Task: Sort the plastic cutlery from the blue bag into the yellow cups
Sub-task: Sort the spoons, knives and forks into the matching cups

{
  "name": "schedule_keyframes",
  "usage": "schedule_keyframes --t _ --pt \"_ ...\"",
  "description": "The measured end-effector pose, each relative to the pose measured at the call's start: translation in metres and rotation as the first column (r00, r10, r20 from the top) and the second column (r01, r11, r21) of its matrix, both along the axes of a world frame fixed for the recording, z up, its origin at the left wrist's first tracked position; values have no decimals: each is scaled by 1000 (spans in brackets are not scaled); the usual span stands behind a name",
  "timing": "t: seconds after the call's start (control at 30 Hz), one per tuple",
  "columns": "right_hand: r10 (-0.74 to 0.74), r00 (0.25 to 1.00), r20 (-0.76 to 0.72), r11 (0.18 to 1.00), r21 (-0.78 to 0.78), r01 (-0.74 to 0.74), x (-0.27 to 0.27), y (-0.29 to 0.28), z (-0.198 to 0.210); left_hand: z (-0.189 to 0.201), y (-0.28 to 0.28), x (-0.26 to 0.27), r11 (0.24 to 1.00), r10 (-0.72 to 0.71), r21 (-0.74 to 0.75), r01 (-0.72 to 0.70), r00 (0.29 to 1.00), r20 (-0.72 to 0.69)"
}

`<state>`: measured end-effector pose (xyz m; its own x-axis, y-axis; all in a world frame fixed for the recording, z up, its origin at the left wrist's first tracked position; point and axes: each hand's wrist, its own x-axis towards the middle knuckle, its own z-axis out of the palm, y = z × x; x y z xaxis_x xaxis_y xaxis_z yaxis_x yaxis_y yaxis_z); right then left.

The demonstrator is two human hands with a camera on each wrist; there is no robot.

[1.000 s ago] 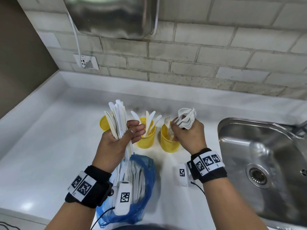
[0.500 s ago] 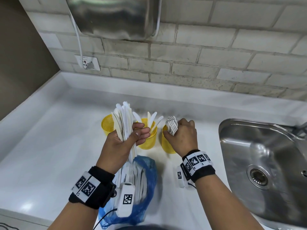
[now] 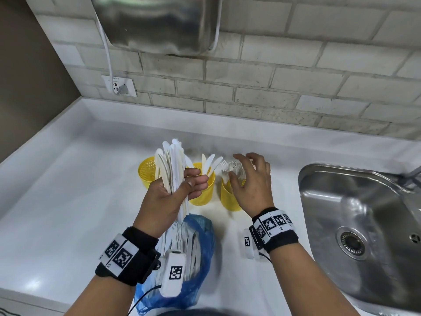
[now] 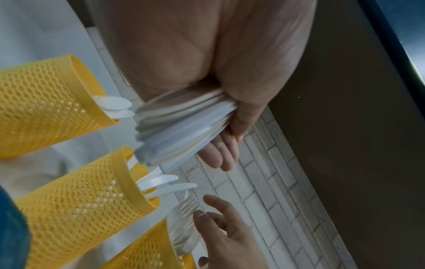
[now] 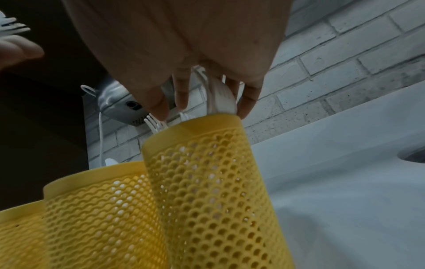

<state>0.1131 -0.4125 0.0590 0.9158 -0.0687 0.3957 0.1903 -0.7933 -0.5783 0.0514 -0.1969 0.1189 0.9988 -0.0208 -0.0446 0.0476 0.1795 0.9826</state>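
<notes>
On the white desk three yellow mesh cups stand in a row near the wall. The left cup sits partly behind the cutlery bundle, and from the left wrist view a couple of spoon bowls poke over its rim. The left hand is raised in front of it, fingers and thumb wrapped around that thick bundle of white cutlery, which fans upward above the fist with its handles pointing down toward the blue bag. The bag lies on the desk just below the hand, open, with more white cutlery inside. The middle cup holds a few knives leaning out over its rim. The right cup is packed with forks, tines up. The right hand hovers just over that cup with fingers spread and loosely bent, gripping nothing; from the right wrist view its fingertips hang close around the fork heads at the rim. Further right, a steel sink is set into the desk.
</notes>
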Motion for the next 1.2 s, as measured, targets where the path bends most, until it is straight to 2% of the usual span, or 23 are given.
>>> schedule_keyframes --t 0.17,0.37,0.53,0.63,0.7,0.87,1.07,1.2 --pt "2 997 -73 1000 2 -1 0 0 -1 3 0 -4 998 -59 27 58 998 21" --pt "4 998 60 993 116 -10 -10 10 32 4 -1 -6 992 -130 6 130 991 28" --pt "145 971 191 931 305 -199 -24 23 76 7 -5 -9 972 -230 -47 229 973 0" --pt "308 938 162 852 392 -347 -37 29 99 7 -6 -10 951 -302 -80 300 953 -10" --pt "376 919 122 817 424 -391 -45 32 107 6 -6 -10 938 -337 -88 335 941 -12" --pt "452 890 -51 717 614 -329 -51 38 107 5 -8 -11 918 -385 -118 379 922 -33" --pt "524 848 -73 645 684 -340 -54 30 107 11 -9 -14 891 -441 -137 434 897 -27" --pt "491 869 -62 669 665 -331 -55 28 108 13 -9 -15 882 -462 -125 455 887 -30"
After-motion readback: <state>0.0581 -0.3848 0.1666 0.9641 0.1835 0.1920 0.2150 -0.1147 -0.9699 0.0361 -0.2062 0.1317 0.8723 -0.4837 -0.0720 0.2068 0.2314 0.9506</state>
